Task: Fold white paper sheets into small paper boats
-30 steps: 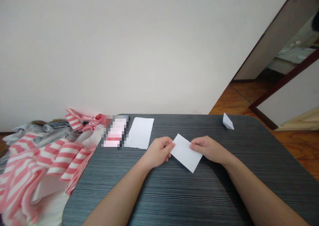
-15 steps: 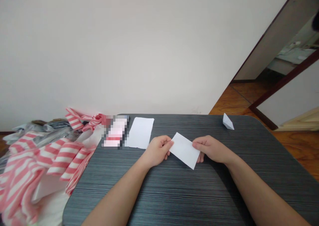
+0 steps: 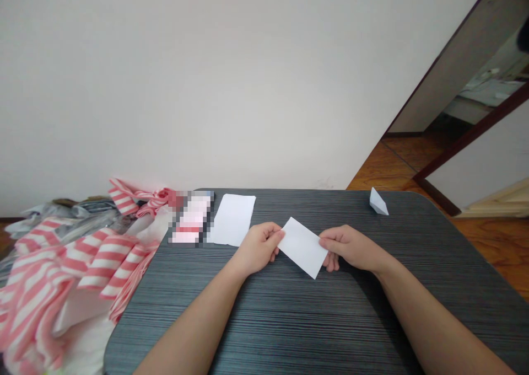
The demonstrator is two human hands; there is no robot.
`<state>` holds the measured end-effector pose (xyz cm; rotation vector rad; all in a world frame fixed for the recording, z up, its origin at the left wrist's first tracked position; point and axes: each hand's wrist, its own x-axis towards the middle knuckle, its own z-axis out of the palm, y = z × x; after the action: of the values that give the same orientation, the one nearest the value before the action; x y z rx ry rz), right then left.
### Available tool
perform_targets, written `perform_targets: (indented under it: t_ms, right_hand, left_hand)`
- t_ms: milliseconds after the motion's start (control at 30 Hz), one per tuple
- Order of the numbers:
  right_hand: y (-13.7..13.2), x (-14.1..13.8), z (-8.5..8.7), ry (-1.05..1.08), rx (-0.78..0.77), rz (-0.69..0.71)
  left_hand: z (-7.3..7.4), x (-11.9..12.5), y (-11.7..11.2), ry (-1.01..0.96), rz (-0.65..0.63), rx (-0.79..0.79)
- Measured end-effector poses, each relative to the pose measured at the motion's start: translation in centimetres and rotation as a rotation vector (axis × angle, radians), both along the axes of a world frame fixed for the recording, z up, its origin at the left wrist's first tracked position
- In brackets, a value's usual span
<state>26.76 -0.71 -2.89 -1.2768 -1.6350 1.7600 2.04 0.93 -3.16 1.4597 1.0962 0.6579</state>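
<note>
A small white rectangular sheet of paper point(image 3: 303, 248) is held tilted above the dark table, its lower corner toward me. My left hand point(image 3: 260, 248) pinches its left corner between thumb and fingers. At the opposite edge, my right hand point(image 3: 351, 247) grips it with the thumb on top, the other fingers curled below and partly hidden. Just beyond my left hand lies a stack of white paper point(image 3: 233, 218) with uneven edges. A folded white paper shape point(image 3: 378, 202), pointed at the top, rests near the far right of the table.
The dark wood-grain table point(image 3: 281, 331) stands against a pale wall point(image 3: 248, 88). A blurred-out pinkish object point(image 3: 192, 218) lies left of the paper stack. Red-and-white striped cloth point(image 3: 82, 264) is heaped beyond the left edge. A doorway with wooden floor point(image 3: 388, 160) opens at right.
My left hand has shifted slightly left, and the paper has slid a little left with it. The right hand has stayed nearly in place, now nearer the paper's edge.
</note>
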Motion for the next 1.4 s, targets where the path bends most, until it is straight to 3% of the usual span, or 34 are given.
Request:
perform_targets:
  t_ms: [233, 367, 533, 667, 800, 1400]
  right_hand:
    - [0.1, -0.7, -0.3, 0.067, 0.086, -0.124]
    - [0.1, -1.9, -0.5, 0.134, 0.106, -0.211]
    - [-0.4, -2.7, -0.4, 0.158, 0.019, -0.155]
    - [-0.5, -2.6, -0.2, 0.101, 0.104, -0.06]
    - [-0.4, -2.6, 0.0, 0.01, 0.225, -0.091]
    - [-0.2, -3.0, -0.4, 0.122, 0.204, -0.149]
  left_hand:
    - [-0.3, 0.2, 0.2, -0.184, 0.112, -0.032]
    - [-0.5, 0.4, 0.1, -0.216, 0.053, -0.012]
    - [-0.4, 0.6, -0.2, -0.138, 0.009, 0.008]
    - [-0.2, 0.5, -0.5, -0.08, 0.001, 0.047]
    - [0.0, 0.5, -0.8, -0.029, -0.022, 0.077]
    - [0.4, 0.7, -0.9, -0.077, 0.0, 0.039]
